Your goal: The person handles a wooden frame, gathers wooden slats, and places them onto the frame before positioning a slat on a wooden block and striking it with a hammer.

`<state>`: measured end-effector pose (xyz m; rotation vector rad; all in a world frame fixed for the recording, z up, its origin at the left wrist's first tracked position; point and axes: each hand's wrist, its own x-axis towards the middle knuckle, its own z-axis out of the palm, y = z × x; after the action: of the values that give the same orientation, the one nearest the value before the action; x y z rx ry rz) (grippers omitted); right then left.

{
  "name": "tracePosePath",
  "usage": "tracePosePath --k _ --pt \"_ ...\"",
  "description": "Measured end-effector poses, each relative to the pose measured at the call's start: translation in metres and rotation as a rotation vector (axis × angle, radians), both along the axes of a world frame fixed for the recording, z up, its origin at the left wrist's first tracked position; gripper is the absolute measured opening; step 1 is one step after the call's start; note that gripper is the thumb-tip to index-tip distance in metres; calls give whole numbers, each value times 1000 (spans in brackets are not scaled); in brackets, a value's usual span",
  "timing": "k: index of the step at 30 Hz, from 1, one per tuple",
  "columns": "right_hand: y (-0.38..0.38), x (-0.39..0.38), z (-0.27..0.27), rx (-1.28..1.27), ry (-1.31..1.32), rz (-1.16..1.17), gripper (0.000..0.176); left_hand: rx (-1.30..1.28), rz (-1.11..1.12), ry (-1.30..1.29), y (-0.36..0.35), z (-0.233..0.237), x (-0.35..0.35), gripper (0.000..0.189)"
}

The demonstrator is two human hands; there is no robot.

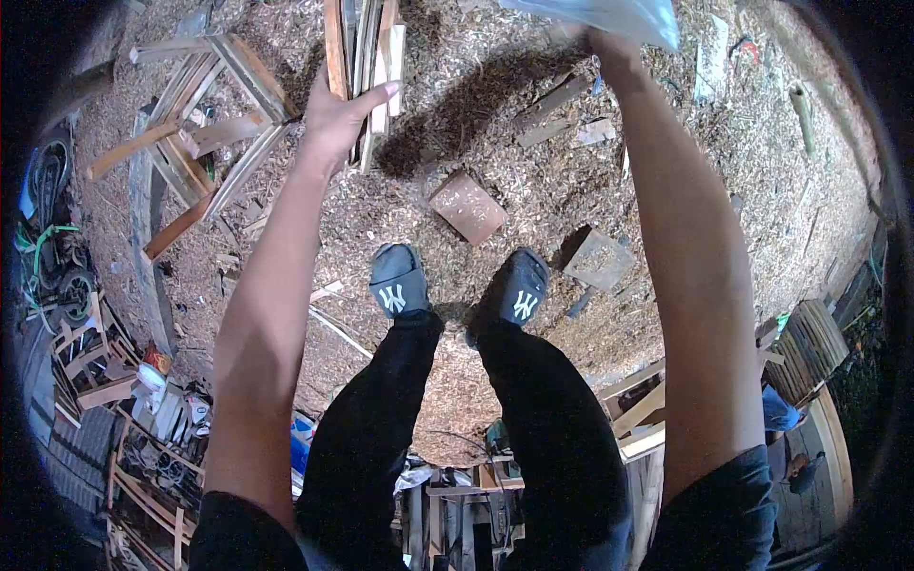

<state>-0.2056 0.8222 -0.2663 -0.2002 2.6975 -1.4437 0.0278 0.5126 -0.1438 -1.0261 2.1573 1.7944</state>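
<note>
My left hand [335, 124] is closed around a bundle of narrow wooden strips [365, 57], its thumb lying across their front. The strips run up past the top edge of the view. At the upper right, my right hand [611, 46] is at a clear bluish plastic bag [638, 17], raised off the ground. That hand's fingers are mostly hidden and blurred behind the plastic, but the bag hangs in the air with the hand. Left of the bundle, a frame of joined wooden slats [249, 81] rests on the ground.
Wood shavings cover the ground [447, 400]. Two wooden blocks [468, 206] [598, 259] lie ahead of my sandalled feet [400, 281]. A long beam [150, 257] lies at the left, near a bicycle [57, 257] and scrap wood [100, 371]. More boards [647, 419] are stacked at the lower right.
</note>
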Motion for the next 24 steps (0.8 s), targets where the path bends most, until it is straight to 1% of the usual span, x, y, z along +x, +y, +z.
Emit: tracePosePath --k 1,2,3,4,5,6,7,8,9,10,11,12,13,14,15,17,19,20,21,23,24 --pt "2 13 10 -64 70 4 29 2 4 1 1 5 5 75" --pt "4 23 23 -243 -196 -192 32 27 23 -18 1 12 11 75" --pt "0 48 60 -420 -464 -388 35 51 41 -38 1 17 17 75" --pt "3 63 80 -409 -481 -412 31 52 52 -38 0 17 25 76" --pt "5 77 93 -397 -495 -435 32 66 61 -49 -2 21 32 78" --pt "10 93 94 -306 -400 -418 37 83 64 -21 -1 30 38 75" --pt "17 109 88 -217 -302 -400 46 100 68 9 0 37 42 72" --pt "26 120 84 -99 -215 -276 67 119 82 25 -2 37 49 70" --pt "23 138 91 -105 -372 -308 76 123 88 24 -3 41 53 70" --pt "19 157 96 40 -263 -242 86 148 86 37 -4 43 56 69" --pt "25 175 75 60 -167 -202 90 171 85 54 -7 46 57 68" --pt "1 192 120 -34 -563 -351 81 155 108 48 -7 52 58 67" --pt "0 211 98 103 -430 -256 64 157 116 45 -9 54 59 67" --pt "0 228 85 194 -441 -186 42 153 118 29 -11 56 58 67" --pt "-9 235 86 127 -488 -161 27 149 115 11 -15 54 58 68" --pt "-42 221 91 346 -338 74 25 147 106 -7 -25 43 58 68" --pt "-74 188 72 416 -195 180 24 113 94 12 -33 39 53 72" --pt "-89 164 55 377 -25 233 25 92 59 -27 -40 33 53 84" --pt "-104 141 40 337 144 286 28 90 60 -36 -46 27 50 84" --pt "-134 101 45 239 387 344 36 -176 -46 -187 -53 13 48 99" --pt "-138 50 12 211 -227 303 59 -161 -50 -147 -55 9 49 99"
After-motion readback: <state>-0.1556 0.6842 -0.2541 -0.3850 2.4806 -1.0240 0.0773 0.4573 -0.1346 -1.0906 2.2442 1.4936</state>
